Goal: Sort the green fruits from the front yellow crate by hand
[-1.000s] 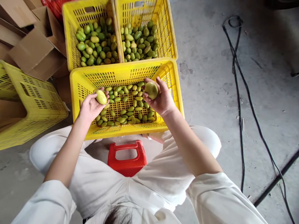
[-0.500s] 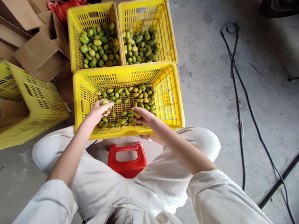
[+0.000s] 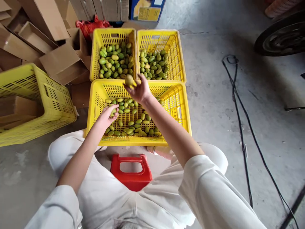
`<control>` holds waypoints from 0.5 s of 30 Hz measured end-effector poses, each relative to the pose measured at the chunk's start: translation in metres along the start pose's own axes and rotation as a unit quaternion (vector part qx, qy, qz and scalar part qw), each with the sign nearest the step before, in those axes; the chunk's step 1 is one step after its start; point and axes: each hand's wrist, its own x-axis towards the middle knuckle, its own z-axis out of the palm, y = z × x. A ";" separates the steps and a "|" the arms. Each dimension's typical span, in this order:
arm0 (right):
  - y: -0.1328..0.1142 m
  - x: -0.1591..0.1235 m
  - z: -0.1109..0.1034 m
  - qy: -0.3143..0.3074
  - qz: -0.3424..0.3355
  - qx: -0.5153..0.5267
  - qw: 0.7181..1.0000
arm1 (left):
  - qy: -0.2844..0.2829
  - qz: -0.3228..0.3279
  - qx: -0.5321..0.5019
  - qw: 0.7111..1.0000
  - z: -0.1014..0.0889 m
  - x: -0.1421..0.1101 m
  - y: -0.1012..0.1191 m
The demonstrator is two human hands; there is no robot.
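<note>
A wide yellow crate point(image 3: 186, 111) stands before my knees, with oval green fruits point(image 3: 138, 121) loosely spread over its slatted floor. Inside its left part, my left hand point(image 3: 106, 117) is curled round a green fruit point(image 3: 113, 112). My right hand point(image 3: 140, 90) is raised palm-up over the crate's far rim, and a yellowish-green oval fruit point(image 3: 129, 80) sits at its fingertips. Behind are two more yellow crates side by side: the left crate point(image 3: 93, 60) and the right crate point(image 3: 182, 60), both holding many similar fruits.
A red plastic stool point(image 3: 131, 181) is between my legs. Another yellow crate point(image 3: 57, 98) with cardboard in it stands at left. Cardboard boxes point(image 3: 63, 62) and a red bag point(image 3: 91, 27) lie behind. Black cable point(image 3: 250, 127) runs along the floor at right, near a wheel point(image 3: 281, 36).
My right hand has risen from the wide crate's floor to its far rim, bringing a fruit along. My left hand stays low with its fruit. The view has tilted up.
</note>
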 end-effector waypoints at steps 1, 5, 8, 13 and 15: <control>-0.010 0.006 0.011 -0.051 -0.060 -0.018 0.997 | -0.002 -0.004 -0.008 1.000 -0.001 0.001 -0.001; -0.014 0.001 -0.007 -0.106 -0.158 -0.176 0.966 | 0.017 -0.019 -0.017 1.000 0.002 0.003 -0.002; 0.011 -0.029 -0.078 -0.009 -0.103 -0.423 0.900 | 0.040 -0.032 -0.016 0.999 0.006 0.001 -0.004; 0.060 -0.087 -0.197 0.136 0.118 -0.716 0.675 | 0.047 -0.148 -0.044 0.987 0.016 -0.006 -0.024; 0.076 -0.098 -0.216 0.142 0.149 -0.732 0.649 | 0.053 -0.189 -0.037 0.980 0.031 -0.003 -0.031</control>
